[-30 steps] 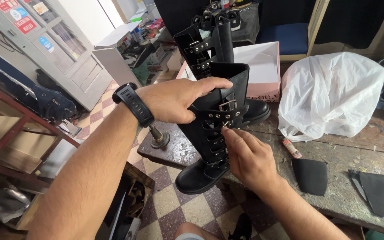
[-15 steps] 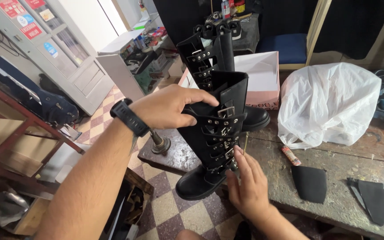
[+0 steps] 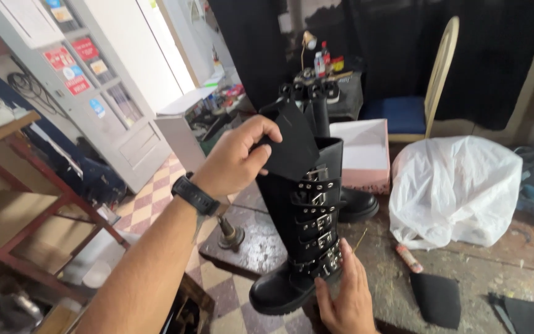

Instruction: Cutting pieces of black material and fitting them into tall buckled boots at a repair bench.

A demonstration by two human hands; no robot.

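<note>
A tall black boot (image 3: 307, 229) with several buckled straps stands upright at the front edge of a worn workbench (image 3: 465, 266). My left hand (image 3: 239, 154), with a black watch on the wrist, pinches a flat black piece of material (image 3: 288, 145) that sticks up out of the boot's top. My right hand (image 3: 341, 297) rests against the boot's lower shaft near the ankle straps, fingers together. A second black boot (image 3: 335, 124) stands just behind the first one.
A white plastic bag (image 3: 455, 188) lies on the bench to the right, with a pink-and-white box (image 3: 360, 151) behind the boots. Black cut pieces (image 3: 437, 297) and a small tube (image 3: 408, 256) lie on the bench. A metal stand (image 3: 228, 232) sits left. A chair (image 3: 424, 105) stands behind.
My left hand has lifted off the boot's rim and drawn a flat black piece up out of the top. My right hand has slid down from the buckles to the ankle.
</note>
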